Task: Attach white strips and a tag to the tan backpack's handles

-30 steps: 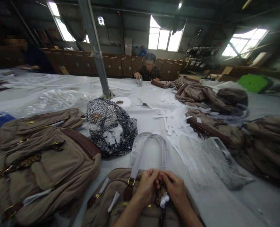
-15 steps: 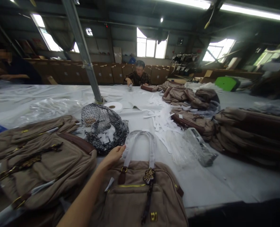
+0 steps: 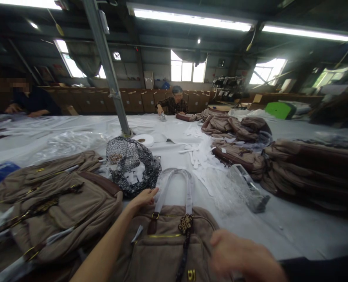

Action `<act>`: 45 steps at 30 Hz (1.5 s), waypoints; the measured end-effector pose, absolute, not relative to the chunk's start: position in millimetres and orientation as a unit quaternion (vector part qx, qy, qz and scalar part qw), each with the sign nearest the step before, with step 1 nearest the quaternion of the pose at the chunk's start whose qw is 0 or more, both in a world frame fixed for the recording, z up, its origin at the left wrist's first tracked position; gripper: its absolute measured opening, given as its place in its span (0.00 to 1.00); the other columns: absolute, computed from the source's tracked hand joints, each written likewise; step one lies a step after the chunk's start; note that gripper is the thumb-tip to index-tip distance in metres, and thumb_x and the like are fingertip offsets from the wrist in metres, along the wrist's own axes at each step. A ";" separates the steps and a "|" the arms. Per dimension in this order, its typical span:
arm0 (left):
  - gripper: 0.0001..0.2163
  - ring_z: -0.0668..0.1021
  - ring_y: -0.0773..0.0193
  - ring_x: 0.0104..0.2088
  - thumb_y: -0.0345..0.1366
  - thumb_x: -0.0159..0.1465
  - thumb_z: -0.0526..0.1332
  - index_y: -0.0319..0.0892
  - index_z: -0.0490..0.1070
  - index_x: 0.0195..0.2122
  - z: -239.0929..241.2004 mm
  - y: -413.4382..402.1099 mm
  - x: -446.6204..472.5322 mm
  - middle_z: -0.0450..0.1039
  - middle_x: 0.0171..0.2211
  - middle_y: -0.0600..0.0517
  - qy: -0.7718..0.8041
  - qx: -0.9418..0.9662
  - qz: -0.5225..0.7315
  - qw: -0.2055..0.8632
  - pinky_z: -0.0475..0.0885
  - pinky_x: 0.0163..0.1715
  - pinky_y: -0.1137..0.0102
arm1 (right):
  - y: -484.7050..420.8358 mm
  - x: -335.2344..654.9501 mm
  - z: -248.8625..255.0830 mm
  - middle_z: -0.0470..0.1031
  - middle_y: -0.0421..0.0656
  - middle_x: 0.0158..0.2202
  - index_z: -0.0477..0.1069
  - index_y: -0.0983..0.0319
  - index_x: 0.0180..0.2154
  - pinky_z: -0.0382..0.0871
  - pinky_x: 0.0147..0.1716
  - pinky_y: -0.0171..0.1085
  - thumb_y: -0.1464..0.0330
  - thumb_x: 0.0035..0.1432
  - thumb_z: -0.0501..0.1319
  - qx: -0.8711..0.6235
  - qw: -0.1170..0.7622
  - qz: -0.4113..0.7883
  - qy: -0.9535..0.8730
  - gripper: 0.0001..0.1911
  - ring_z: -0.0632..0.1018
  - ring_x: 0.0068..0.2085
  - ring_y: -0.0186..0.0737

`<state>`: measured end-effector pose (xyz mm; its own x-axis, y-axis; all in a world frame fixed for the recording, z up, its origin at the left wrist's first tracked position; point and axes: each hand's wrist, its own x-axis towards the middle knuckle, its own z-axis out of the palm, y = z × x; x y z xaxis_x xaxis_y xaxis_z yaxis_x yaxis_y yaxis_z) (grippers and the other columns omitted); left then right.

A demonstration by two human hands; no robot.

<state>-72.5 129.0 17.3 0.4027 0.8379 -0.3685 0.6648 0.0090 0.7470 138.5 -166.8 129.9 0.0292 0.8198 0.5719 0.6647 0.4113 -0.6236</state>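
A tan canvas handbag point(image 3: 168, 246) lies flat at the near edge of the counter point(image 3: 279, 227), soft and boxy, with gold zip lines, brown leather tabs and a leopard-print charm point(image 3: 186, 223) at its top seam. Its arched handles point(image 3: 175, 187), wrapped in pale protective strip, stand out over the white sheet. Just beyond them sits a black-and-white mesh bag point(image 3: 131, 164) holding white scraps. To the left a heap of tan backpacks point(image 3: 56, 207) crowds against the handbag; to the right bare sheet runs to crinkled clear plastic bags point(image 3: 244, 188), with stacked brown bags point(image 3: 309, 168) further off.

The left hand point(image 3: 144, 197) reaches forward on a straight arm, fingers extended and loose, grip released, fingertips at the left handle's base. The right hand point(image 3: 241, 256) hovers blurred at the handbag's right corner, loosely curled; whether its grip holds anything cannot be told.
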 end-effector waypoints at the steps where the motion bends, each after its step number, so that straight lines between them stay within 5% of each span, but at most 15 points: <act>1: 0.24 0.73 0.67 0.23 0.59 0.58 0.48 0.40 0.65 0.26 17.1 129.2 -72.4 0.69 0.22 0.54 0.539 0.702 0.086 0.458 0.69 0.28 0.69 | -154.6 137.9 120.2 0.77 0.44 0.35 0.72 0.57 0.41 0.74 0.36 0.36 0.66 0.60 0.57 -0.550 0.461 0.079 -0.692 0.08 0.77 0.36 0.39; 6: 0.24 0.75 0.59 0.30 0.59 0.56 0.50 0.40 0.67 0.25 17.0 123.1 -66.4 0.71 0.24 0.50 0.539 0.743 0.066 0.392 0.66 0.31 0.67 | -110.4 138.2 56.6 0.74 0.49 0.43 0.69 0.61 0.48 0.72 0.43 0.38 0.80 0.55 0.49 -0.632 0.305 0.070 -0.709 0.22 0.75 0.44 0.42; 11: 0.26 0.76 0.50 0.40 0.56 0.50 0.58 0.38 0.67 0.39 11.5 110.8 -60.3 0.75 0.37 0.43 0.565 0.762 0.064 0.309 0.66 0.37 0.67 | -91.3 136.3 27.0 0.73 0.48 0.47 0.71 0.57 0.47 0.71 0.45 0.42 0.86 0.45 0.50 -0.660 0.171 0.052 -0.730 0.30 0.74 0.47 0.46; 21: 0.19 0.77 0.52 0.37 0.55 0.56 0.51 0.44 0.67 0.34 0.8 100.0 -59.4 0.76 0.33 0.47 0.599 0.762 0.074 0.237 0.64 0.32 0.67 | -111.4 150.2 5.4 0.78 0.48 0.41 0.75 0.59 0.43 0.76 0.39 0.38 0.78 0.56 0.52 -0.572 0.402 -0.028 -0.714 0.18 0.78 0.42 0.40; 26: 0.19 0.77 0.51 0.36 0.56 0.56 0.51 0.45 0.67 0.33 -1.2 101.9 -59.9 0.75 0.31 0.48 0.604 0.756 0.070 0.242 0.63 0.31 0.67 | -142.7 144.7 -14.2 0.74 0.52 0.49 0.68 0.60 0.52 0.75 0.39 0.39 0.73 0.60 0.51 -0.540 0.330 -0.074 -0.771 0.20 0.77 0.46 0.43; 30: 0.23 0.77 0.49 0.36 0.60 0.55 0.48 0.44 0.66 0.32 -1.3 104.4 -60.4 0.75 0.31 0.47 0.602 0.755 0.060 0.252 0.63 0.31 0.66 | -163.5 152.9 -28.6 0.72 0.49 0.52 0.69 0.56 0.51 0.71 0.46 0.46 0.72 0.62 0.46 -0.617 0.296 -0.094 -0.723 0.20 0.73 0.52 0.46; 33: 0.26 0.77 0.49 0.37 0.63 0.52 0.50 0.43 0.67 0.32 -1.1 107.1 -61.1 0.75 0.33 0.46 0.581 0.768 0.052 0.264 0.64 0.32 0.66 | -177.2 167.3 -37.9 0.69 0.50 0.54 0.66 0.57 0.53 0.71 0.47 0.47 0.68 0.61 0.52 -0.705 0.273 -0.114 -0.645 0.19 0.71 0.53 0.50; 36: 0.28 0.76 0.49 0.40 0.62 0.46 0.58 0.41 0.67 0.36 -1.6 110.3 -61.6 0.75 0.39 0.44 0.544 0.791 0.046 0.277 0.66 0.34 0.67 | -185.5 174.7 -51.4 0.73 0.52 0.48 0.63 0.61 0.55 0.75 0.41 0.45 0.56 0.56 0.58 -0.785 0.261 -0.110 -0.551 0.28 0.76 0.47 0.52; 39: 0.31 0.75 0.46 0.42 0.60 0.42 0.62 0.37 0.67 0.38 -2.3 112.9 -61.3 0.74 0.41 0.39 0.523 0.804 0.032 0.279 0.67 0.36 0.67 | -185.3 168.8 -63.3 0.75 0.51 0.42 0.61 0.63 0.55 0.76 0.36 0.42 0.53 0.59 0.54 -0.800 0.290 -0.111 -0.513 0.28 0.78 0.41 0.49; 45: 0.21 0.76 0.45 0.42 0.52 0.53 0.55 0.38 0.70 0.34 -0.7 109.3 -60.6 0.76 0.39 0.36 0.515 0.814 0.022 0.266 0.66 0.40 0.63 | -177.4 156.4 -58.8 0.76 0.51 0.38 0.62 0.63 0.53 0.76 0.33 0.40 0.55 0.62 0.50 -0.799 0.300 -0.117 -0.507 0.25 0.79 0.38 0.47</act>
<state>-60.6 109.3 -0.7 0.4677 0.8509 -0.2392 0.8280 -0.3271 0.4554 156.4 -177.4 -58.8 0.4578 0.7406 0.4918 0.8813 -0.3049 -0.3611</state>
